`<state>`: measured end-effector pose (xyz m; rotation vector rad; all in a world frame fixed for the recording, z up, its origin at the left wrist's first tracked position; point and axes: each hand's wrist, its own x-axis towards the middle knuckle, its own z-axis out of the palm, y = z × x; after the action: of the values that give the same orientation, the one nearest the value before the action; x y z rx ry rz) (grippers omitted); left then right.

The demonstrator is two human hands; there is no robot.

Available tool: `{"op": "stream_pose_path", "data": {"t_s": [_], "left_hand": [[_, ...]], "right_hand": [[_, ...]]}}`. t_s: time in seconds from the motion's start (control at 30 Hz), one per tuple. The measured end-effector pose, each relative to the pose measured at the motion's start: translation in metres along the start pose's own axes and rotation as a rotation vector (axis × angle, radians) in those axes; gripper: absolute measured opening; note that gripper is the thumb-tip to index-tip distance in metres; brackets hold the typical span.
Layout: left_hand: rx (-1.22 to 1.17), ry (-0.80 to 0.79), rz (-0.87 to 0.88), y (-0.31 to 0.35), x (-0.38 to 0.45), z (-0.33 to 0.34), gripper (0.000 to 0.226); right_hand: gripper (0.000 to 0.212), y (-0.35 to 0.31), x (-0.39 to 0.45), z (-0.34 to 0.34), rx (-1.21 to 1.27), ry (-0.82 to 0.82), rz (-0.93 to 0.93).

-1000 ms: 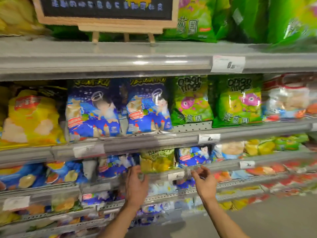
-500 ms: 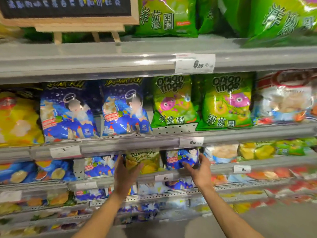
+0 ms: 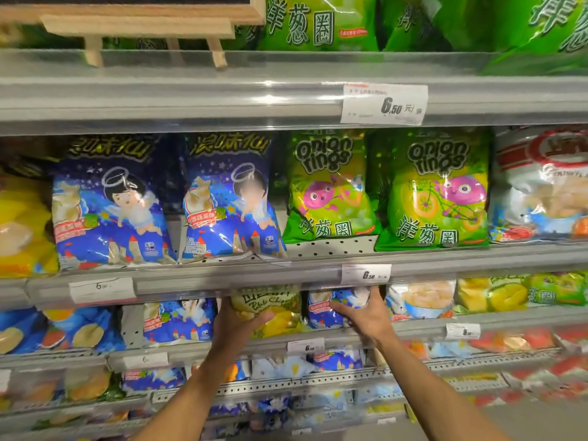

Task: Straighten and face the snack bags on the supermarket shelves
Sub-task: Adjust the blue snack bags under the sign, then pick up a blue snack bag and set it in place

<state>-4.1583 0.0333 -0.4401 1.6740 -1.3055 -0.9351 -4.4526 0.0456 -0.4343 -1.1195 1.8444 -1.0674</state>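
fingers of the left hand (image 3: 237,323) curl round the lower front of the yellow-green potato chips bag (image 3: 270,310), thumb across its face; the bag stands on the third shelf (image 3: 420,326), just under the price rail. to its left on the same shelf sits a blue angel bag (image 3: 178,319), untouched. just right of the chips bag, the right hand (image 3: 366,316) lies on a small blue bag (image 3: 334,308), fingers spread over its front and side, thumb up near the price tag (image 3: 366,275). further right stand a pale bag (image 3: 420,300) and yellow-green bags (image 3: 493,294). judgement: these air-filled bags should be light, soft and crackly, slippery on the film, with brittle contents; hold them by the side edges or lower corners, without squeezing the middle, and turn each face forward.
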Motion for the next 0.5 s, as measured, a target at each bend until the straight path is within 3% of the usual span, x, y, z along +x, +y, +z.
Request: {"op": "stream_pose_path", "data": {"t_s": [0.3, 0.37, 0.5], "left_hand": [[-0.016, -0.023, -0.077, 0.007, 0.004, -0.009, 0.043], [-0.029, -0.030, -0.081, 0.009, 0.003, -0.013, 0.041], [-0.093, -0.036, -0.102, 0.014, -0.003, -0.014, 0.044]], "right_hand": [[0.096, -0.018, -0.023, 0.007, -0.072, 0.121, 0.016], [0.098, -0.019, -0.032, 0.004, -0.065, 0.159, 0.007], [0.080, -0.012, -0.051, -0.012, 0.033, 0.183, 0.022]]}}
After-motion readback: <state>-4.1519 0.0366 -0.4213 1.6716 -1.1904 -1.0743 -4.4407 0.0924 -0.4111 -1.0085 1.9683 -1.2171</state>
